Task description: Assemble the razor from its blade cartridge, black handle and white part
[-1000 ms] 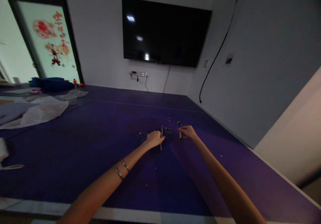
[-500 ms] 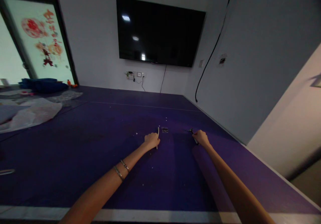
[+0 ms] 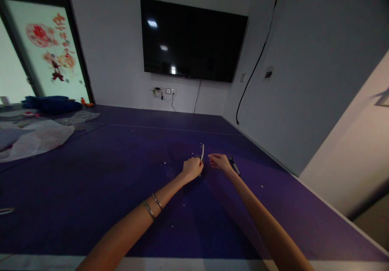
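Observation:
My left hand (image 3: 192,169) is closed around a thin, pale, slightly curved strip (image 3: 202,152), which stands up out of the fist with a short end showing below. Just across from it, my right hand (image 3: 219,162) has its fingers stretched out toward the strip, apart from it and holding nothing I can see. A small dark tool with a lighter handle (image 3: 235,167) lies on the purple surface (image 3: 136,173) beside my right wrist. A small dark flat piece behind my left hand is mostly covered.
White scraps (image 3: 165,163) are scattered over the purple surface. Clear plastic sheeting (image 3: 45,139) and a dark blue cloth bundle (image 3: 51,104) lie at the left. A black cable (image 3: 255,67) hangs along the right wall. A television (image 3: 194,40) is mounted on the back wall.
My right hand has let go of the dark tool and moved left toward the strip. My left hand has shifted slightly right with the strip, now covering most of the flat dark piece.

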Demonstrator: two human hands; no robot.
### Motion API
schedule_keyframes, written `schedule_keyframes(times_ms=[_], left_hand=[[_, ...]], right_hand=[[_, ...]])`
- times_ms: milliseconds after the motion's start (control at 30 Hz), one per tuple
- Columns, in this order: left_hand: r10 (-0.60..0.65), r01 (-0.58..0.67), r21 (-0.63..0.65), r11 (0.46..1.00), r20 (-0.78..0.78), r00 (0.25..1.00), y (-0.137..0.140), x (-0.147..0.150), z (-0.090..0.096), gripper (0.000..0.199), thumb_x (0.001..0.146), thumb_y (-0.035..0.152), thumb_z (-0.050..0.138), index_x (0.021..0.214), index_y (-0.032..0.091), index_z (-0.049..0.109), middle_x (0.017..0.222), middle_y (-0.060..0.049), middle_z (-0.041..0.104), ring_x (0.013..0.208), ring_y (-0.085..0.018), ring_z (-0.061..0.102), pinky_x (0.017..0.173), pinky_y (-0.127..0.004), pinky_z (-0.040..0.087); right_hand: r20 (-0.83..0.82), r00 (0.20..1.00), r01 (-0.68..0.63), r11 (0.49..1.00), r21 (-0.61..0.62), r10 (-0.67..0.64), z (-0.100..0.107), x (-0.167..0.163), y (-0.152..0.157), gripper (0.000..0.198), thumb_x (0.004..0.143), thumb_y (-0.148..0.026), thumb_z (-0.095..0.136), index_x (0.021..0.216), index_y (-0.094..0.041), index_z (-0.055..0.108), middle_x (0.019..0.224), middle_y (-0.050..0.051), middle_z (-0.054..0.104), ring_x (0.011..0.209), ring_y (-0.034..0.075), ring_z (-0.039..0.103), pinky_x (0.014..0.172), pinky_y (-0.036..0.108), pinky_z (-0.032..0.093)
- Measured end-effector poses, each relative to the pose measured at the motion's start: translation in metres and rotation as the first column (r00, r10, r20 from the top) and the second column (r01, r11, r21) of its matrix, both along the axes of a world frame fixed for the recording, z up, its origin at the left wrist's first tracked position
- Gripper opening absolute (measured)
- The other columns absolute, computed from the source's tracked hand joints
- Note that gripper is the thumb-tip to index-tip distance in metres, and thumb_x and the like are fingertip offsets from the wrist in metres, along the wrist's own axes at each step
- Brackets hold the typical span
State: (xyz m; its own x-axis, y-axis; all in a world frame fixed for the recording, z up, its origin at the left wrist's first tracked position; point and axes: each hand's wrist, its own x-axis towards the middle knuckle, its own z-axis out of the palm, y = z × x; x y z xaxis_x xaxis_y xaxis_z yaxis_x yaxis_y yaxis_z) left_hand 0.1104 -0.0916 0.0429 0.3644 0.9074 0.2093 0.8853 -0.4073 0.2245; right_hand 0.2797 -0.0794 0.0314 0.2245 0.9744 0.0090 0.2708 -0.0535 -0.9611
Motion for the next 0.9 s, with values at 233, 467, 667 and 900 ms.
schedule_keyframes(times_ms=[233, 467, 667, 900], left_hand=[[-0.09, 0.09, 0.022, 0.996, -0.012, 0.996, -0.011, 0.028, 0.001, 0.03, 0.085, 0.03, 0.038, 0.099, 0.015, 0.06, 0.094, -0.013, 0.065, 0.088, -0.026, 0.062, 0.073, -0.035, 0.047], [-0.172, 0.168, 0.061, 0.984, 0.078, 0.982, 0.002, 0.044, -0.007, 0.039, 0.085, 0.048, 0.036, 0.093, 0.017, 0.059, 0.089, -0.01, 0.064, 0.085, -0.024, 0.061, 0.072, -0.035, 0.047], [-0.19, 0.167, 0.183, 0.969, 0.115, 0.975, 0.046, 0.017, -0.019, 0.024, 0.076, 0.031, 0.053, 0.094, 0.015, 0.056, 0.099, -0.009, 0.058, 0.096, -0.021, 0.054, 0.084, -0.032, 0.042], [-0.255, 0.252, 0.037, 0.967, 0.112, 0.961, 0.077, -0.001, -0.036, 0.045, 0.072, 0.027, 0.056, 0.114, 0.013, 0.049, 0.115, -0.012, 0.055, 0.103, -0.022, 0.053, 0.089, -0.031, 0.04]], right_hand=[[-0.285, 0.959, -0.012, 1.0, -0.011, 0.009, 0.001, -0.016, -0.006, 0.023, 0.069, -0.024, 0.067, 0.087, -0.013, 0.06, 0.06, 0.0, 0.061, 0.048, 0.009, 0.057, 0.046, 0.018, 0.048], [-0.121, 0.99, 0.071, 0.997, 0.015, -0.069, 0.002, 0.038, -0.005, 0.021, 0.07, -0.027, 0.063, 0.085, -0.012, 0.064, 0.061, 0.002, 0.063, 0.049, 0.009, 0.057, 0.046, 0.017, 0.047], [0.419, 0.893, 0.198, 0.979, -0.042, -0.163, 0.004, 0.117, -0.006, 0.022, 0.076, -0.024, 0.051, 0.08, -0.01, 0.067, 0.058, 0.002, 0.062, 0.05, 0.01, 0.057, 0.045, 0.015, 0.043], [0.657, 0.748, 0.242, 0.961, -0.136, -0.096, -0.01, 0.149, -0.009, 0.017, 0.067, -0.016, 0.053, 0.057, -0.011, 0.065, 0.044, 0.002, 0.056, 0.045, 0.012, 0.056, 0.044, 0.017, 0.036]])
